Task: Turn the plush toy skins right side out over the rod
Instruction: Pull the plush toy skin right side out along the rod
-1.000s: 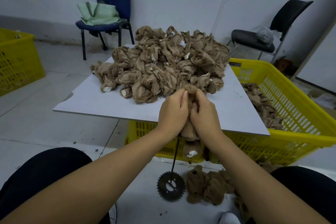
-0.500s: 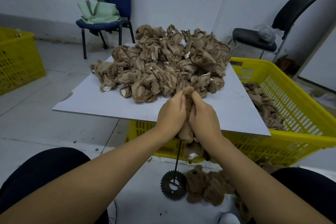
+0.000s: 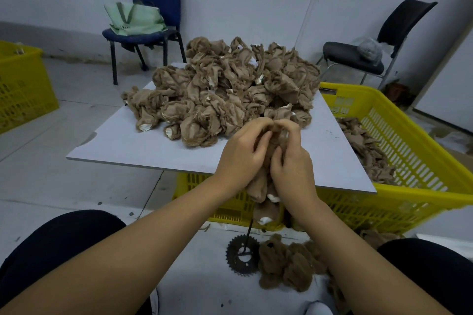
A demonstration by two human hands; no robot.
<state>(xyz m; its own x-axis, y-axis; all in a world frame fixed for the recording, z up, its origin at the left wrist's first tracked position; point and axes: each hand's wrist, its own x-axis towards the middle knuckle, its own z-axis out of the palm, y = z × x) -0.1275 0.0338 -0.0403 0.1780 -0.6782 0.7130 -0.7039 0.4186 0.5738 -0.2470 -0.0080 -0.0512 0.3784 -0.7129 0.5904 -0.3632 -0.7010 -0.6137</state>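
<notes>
A brown plush skin (image 3: 261, 184) hangs over a thin black rod (image 3: 248, 234) that rises from a toothed metal base (image 3: 240, 256) on the floor. My left hand (image 3: 242, 155) and my right hand (image 3: 290, 158) both grip the top of this skin, fingers curled over it at the rod's tip. The rod's upper part is hidden inside the skin. A big pile of inside-out brown skins (image 3: 227, 89) lies on the white board (image 3: 128, 143) beyond my hands. Furry turned skins (image 3: 284, 263) lie on the floor by the base.
A yellow crate (image 3: 419, 161) holding more skins sits under and to the right of the board. Another yellow crate (image 3: 23, 84) stands far left. A blue chair (image 3: 153, 20) with a green bag and a black chair (image 3: 378, 41) stand by the wall. My knees frame the bottom.
Both hands have risen along the skin, and their fingers now curl over its top end instead of pressing its sides.
</notes>
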